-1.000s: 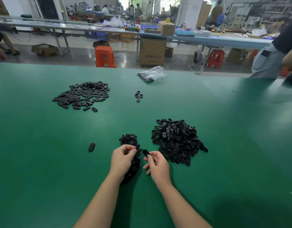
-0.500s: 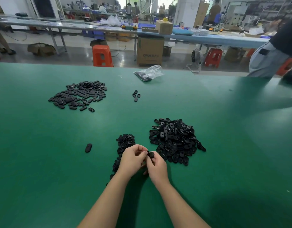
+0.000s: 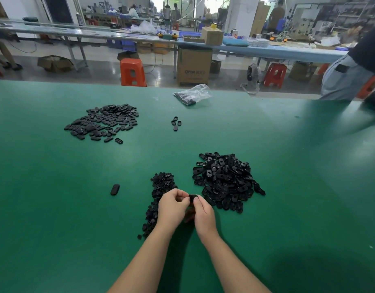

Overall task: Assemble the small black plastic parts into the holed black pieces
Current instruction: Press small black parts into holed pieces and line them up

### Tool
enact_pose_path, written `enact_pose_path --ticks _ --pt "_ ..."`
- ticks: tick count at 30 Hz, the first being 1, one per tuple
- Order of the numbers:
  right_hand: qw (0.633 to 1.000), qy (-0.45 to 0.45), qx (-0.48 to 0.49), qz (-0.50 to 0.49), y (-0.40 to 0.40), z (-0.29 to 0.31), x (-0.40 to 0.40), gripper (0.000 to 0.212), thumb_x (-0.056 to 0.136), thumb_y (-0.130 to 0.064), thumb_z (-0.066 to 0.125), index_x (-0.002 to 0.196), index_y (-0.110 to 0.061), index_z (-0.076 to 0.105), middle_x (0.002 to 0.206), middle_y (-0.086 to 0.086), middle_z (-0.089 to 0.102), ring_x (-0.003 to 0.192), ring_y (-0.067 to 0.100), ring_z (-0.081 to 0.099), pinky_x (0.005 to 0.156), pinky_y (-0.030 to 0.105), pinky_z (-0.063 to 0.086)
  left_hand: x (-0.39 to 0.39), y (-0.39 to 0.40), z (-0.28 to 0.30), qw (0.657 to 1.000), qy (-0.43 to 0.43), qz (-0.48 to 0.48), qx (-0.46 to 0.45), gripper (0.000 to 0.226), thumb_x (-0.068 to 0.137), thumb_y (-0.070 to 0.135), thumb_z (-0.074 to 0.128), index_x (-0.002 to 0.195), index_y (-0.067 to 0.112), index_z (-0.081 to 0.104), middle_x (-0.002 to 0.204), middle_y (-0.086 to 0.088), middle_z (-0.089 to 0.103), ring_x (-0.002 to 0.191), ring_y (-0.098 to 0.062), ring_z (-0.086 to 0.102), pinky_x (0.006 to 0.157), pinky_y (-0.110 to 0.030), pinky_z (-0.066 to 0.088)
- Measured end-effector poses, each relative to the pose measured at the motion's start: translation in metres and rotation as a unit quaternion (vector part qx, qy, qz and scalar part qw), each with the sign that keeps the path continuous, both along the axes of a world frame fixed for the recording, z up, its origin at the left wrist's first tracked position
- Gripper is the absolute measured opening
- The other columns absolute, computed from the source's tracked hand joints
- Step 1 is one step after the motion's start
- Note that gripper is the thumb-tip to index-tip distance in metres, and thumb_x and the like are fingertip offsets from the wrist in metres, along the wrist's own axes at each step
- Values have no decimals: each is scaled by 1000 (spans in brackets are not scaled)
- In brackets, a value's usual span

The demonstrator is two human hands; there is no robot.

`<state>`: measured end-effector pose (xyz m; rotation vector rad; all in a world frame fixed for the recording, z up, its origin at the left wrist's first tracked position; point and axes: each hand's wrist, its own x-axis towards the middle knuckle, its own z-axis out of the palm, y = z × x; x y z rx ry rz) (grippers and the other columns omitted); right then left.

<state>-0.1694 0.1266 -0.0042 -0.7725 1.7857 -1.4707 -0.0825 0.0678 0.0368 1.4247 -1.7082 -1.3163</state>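
Two-handed insertion step over a green work table (image 3: 55,208). The left hand (image 3: 171,205) and right hand (image 3: 203,214) meet fingertip to fingertip, both pinching one holed black piece (image 3: 193,196) held just above the table; whether a small insert sits between the fingers cannot be told. Small black parts (image 3: 161,185) lie heaped just left of the hands, holed pieces (image 3: 224,182) in a pile just right, and flat oval pieces (image 3: 102,123), probably finished, far left. Likely faults: a tilted insert jamming at the hole's edge under finger pressure, or the part slipping from the pinch and vanishing among the loose stock beneath.
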Motion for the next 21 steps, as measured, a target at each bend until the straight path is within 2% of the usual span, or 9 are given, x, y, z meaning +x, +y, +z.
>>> enact_pose_path --ticks 2,6,10,11,13,15,17,21 --pt "1000 3 -1 0 1 2 0 33 107 -19 43 91 -20 72 76 3 69 73 22 61 73 54 53 -1 0 0 1000 -6 -2 -5 11 85 13 71 81 24 70 76 4 71 67 -12 65 59 -23 51" --pt "1000 -14 -5 -5 1 4 0 37 107 -18 43 86 -24 73 70 2 68 64 16 60 60 39 50 -3 -1 1 1000 -8 -5 -2 12 86 11 71 80 21 70 77 2 72 71 -15 67 63 -29 56" --pt "1000 -20 -8 -10 1 5 -1 37 107 -16 43 85 -20 72 70 0 67 66 18 59 62 38 50 -2 -3 2 999 -25 3 -19 11 85 17 77 81 21 67 77 5 69 69 -10 63 56 -14 43" --pt "999 -31 -12 -12 1 5 -1 38 107 -14 43 82 -20 71 67 -1 65 63 17 57 59 35 49 -2 -2 3 999 -32 8 -27 13 84 20 79 84 20 66 79 6 68 71 -9 62 56 -13 40" --pt "998 -62 -22 -20 1 6 -1 43 108 -12 42 73 -21 67 60 -3 58 54 14 53 49 30 46 -1 -3 3 998 -45 -2 -44 16 84 23 80 93 20 68 88 6 68 79 -10 62 68 -17 43" --pt "997 -73 -23 -23 1 6 -1 43 108 -12 41 73 -19 64 60 -1 56 51 13 52 48 29 45 0 -4 4 997 -51 -27 -56 14 85 22 79 97 18 73 94 6 71 79 -10 60 77 -23 46" --pt "997 -71 -23 -17 1 6 -1 37 109 -14 40 79 -12 63 64 4 56 55 15 53 54 34 46 1 -5 5 995 -55 -44 -68 9 85 22 78 93 20 75 91 9 72 72 -7 58 74 -23 45" --pt "999 -47 -7 -13 1 6 -1 36 110 -20 37 84 -8 59 59 1 59 55 19 57 59 38 48 2 -6 8 991 -64 -51 -102 9 84 24 78 81 25 69 80 12 68 74 -2 60 66 -17 40"
